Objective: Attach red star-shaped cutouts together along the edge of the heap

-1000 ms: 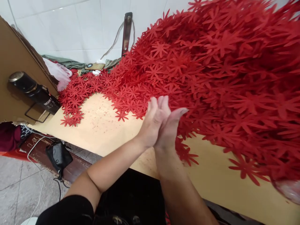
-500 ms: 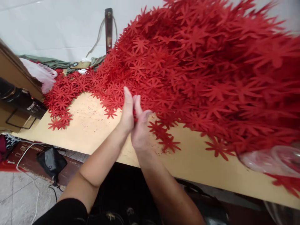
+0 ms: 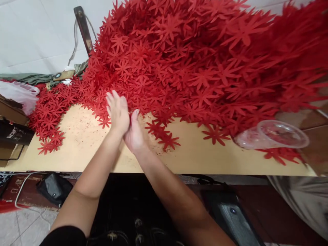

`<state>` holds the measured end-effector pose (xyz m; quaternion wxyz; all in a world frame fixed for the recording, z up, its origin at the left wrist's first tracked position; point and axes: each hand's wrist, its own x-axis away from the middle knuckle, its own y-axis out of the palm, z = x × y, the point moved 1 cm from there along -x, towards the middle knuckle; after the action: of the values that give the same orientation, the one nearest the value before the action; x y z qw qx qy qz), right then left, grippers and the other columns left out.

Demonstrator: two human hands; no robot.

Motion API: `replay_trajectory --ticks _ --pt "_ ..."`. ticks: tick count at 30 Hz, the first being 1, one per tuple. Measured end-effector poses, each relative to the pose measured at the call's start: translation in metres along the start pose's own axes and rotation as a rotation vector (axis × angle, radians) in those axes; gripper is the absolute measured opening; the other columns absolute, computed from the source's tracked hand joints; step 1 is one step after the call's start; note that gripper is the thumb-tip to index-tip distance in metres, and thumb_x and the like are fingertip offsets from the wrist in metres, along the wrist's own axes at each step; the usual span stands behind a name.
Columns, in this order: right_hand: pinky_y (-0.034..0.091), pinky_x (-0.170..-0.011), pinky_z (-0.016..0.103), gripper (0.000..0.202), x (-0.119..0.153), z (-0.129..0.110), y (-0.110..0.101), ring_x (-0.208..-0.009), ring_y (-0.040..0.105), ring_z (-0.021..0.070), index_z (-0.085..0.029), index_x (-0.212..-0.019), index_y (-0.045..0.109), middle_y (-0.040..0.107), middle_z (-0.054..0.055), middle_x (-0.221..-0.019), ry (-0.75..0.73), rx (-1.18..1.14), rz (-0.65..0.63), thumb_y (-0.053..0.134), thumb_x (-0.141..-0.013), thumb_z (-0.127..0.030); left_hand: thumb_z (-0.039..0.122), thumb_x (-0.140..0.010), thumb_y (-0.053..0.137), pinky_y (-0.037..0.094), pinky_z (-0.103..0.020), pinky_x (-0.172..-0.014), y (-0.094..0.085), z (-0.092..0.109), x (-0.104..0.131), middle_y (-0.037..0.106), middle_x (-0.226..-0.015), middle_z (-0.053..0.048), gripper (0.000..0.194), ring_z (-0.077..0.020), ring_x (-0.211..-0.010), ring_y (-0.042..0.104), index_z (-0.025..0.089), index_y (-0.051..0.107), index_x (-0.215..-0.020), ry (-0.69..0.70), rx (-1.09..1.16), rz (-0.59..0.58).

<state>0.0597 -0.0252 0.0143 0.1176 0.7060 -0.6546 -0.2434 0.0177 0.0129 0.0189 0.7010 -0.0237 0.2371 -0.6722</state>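
Note:
My left hand (image 3: 118,112) is open, its fingers stretched out and pointing away from me. Its palm is turned towards my right hand (image 3: 133,134), and the two meet at the heels of the palms. The right thumb sticks up, stretched out; the other right fingers are mostly hidden behind the left hand. A little dark red shows between the palms, too small to make out. Just beyond the hands rises a large heap of red flower-shaped cutouts (image 3: 164,75) with long narrow petals. A few of these cutouts (image 3: 169,140) lie apart, right of my hands.
The pale tabletop (image 3: 77,157) carries red crumbs. A clear plastic cup (image 3: 282,135) lies on its side at the right. At the left are a plastic bag (image 3: 20,94) and a black box (image 3: 16,133). A dark upright bar (image 3: 83,29) stands by the wall.
The view has swung right, so the table sits further left and the cup shows whole. My hands have shifted against each other; the left now turns its back more towards me.

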Motion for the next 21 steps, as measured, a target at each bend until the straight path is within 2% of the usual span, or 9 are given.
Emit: replay_trajectory --ticks 2,4,6,9,11,13,16,18,21 --pt "0.045 -0.104 0.044 0.059 0.009 0.004 0.006 -0.126 0.051 0.0185 -0.03 -0.121 0.051 0.057 0.003 -0.132 0.136 -0.226 -0.014 0.036 -0.081 -0.071 0.054 -0.093 0.027 -0.011 -0.045 -0.118 -0.012 -0.001 -0.017 0.007 -0.162 -0.004 0.059 -0.0218 -0.148 -0.009 0.027 0.031 -0.146 -0.041 -0.134 0.089" --pt "0.049 -0.098 0.042 0.042 0.012 0.002 0.003 -0.115 0.058 0.018 -0.03 -0.109 0.054 0.062 0.0 -0.124 0.229 -0.328 -0.007 0.062 -0.075 -0.054 0.054 -0.093 0.029 -0.009 -0.045 -0.119 -0.022 -0.002 -0.03 0.017 -0.16 -0.003 0.054 -0.0213 -0.149 0.0 0.028 0.045 -0.138 -0.02 -0.173 0.088" --pt "0.052 -0.092 0.039 0.033 0.011 -0.004 -0.008 -0.102 0.063 0.0164 -0.028 -0.097 0.056 0.067 -0.001 -0.11 0.291 -0.376 0.029 0.072 -0.07 -0.035 0.056 -0.092 0.029 0.002 -0.045 -0.12 -0.029 -0.003 -0.036 0.035 -0.154 -0.004 0.053 -0.0213 -0.148 0.015 0.026 0.056 -0.127 -0.003 -0.098 0.046" --pt "0.053 -0.084 0.033 0.02 0.005 -0.012 -0.025 -0.083 0.065 0.013 -0.023 -0.085 0.058 0.069 -0.002 -0.085 0.36 -0.39 0.124 0.071 -0.072 -0.027 0.06 -0.089 0.034 0.028 -0.042 -0.115 -0.039 -0.005 -0.035 0.061 -0.13 -0.01 0.057 -0.0224 -0.131 0.048 0.018 0.066 -0.109 -0.027 0.127 -0.008" --pt "0.053 -0.08 0.031 0.018 0.0 -0.016 -0.031 -0.075 0.064 0.0116 -0.022 -0.082 0.059 0.067 -0.003 -0.076 0.378 -0.386 0.177 0.071 -0.073 -0.031 0.062 -0.082 0.048 0.04 -0.04 -0.107 -0.046 -0.005 -0.029 0.069 -0.115 -0.011 0.053 -0.0221 -0.116 0.06 0.015 0.069 -0.099 -0.061 0.247 -0.084" --pt "0.053 -0.079 0.031 0.022 -0.005 -0.019 -0.033 -0.075 0.063 0.0122 -0.022 -0.083 0.059 0.067 -0.002 -0.074 0.376 -0.368 0.193 0.071 -0.073 -0.038 0.06 -0.072 0.063 0.044 -0.038 -0.102 -0.052 -0.004 -0.021 0.071 -0.109 -0.011 0.052 -0.0218 -0.107 0.064 0.015 0.069 -0.095 -0.112 0.297 -0.198" --pt "0.053 -0.081 0.034 0.028 -0.014 -0.021 -0.031 -0.086 0.064 0.0155 -0.022 -0.083 0.059 0.068 0.0 -0.082 0.367 -0.319 0.171 0.068 -0.075 -0.047 0.055 -0.061 0.075 0.047 -0.038 -0.097 -0.055 -0.004 -0.012 0.07 -0.107 -0.01 0.057 -0.0219 -0.103 0.064 0.014 0.067 -0.099 -0.176 0.282 -0.34" --pt "0.053 -0.083 0.036 0.031 -0.022 -0.021 -0.029 -0.093 0.064 0.0169 -0.022 -0.081 0.058 0.069 0.002 -0.087 0.36 -0.286 0.142 0.065 -0.076 -0.051 0.052 -0.059 0.077 0.047 -0.038 -0.096 -0.053 -0.007 -0.011 0.069 -0.107 -0.01 0.059 -0.0223 -0.103 0.063 0.014 0.065 -0.101 -0.192 0.278 -0.368" --pt "0.054 -0.085 0.038 0.032 -0.032 -0.017 -0.027 -0.096 0.064 0.0171 -0.021 -0.084 0.056 0.069 0.003 -0.092 0.354 -0.225 0.085 0.062 -0.078 -0.052 0.05 -0.059 0.078 0.047 -0.037 -0.096 -0.047 -0.017 -0.015 0.066 -0.11 -0.01 0.057 -0.022 -0.106 0.061 0.015 0.062 -0.102 -0.174 0.317 -0.298"
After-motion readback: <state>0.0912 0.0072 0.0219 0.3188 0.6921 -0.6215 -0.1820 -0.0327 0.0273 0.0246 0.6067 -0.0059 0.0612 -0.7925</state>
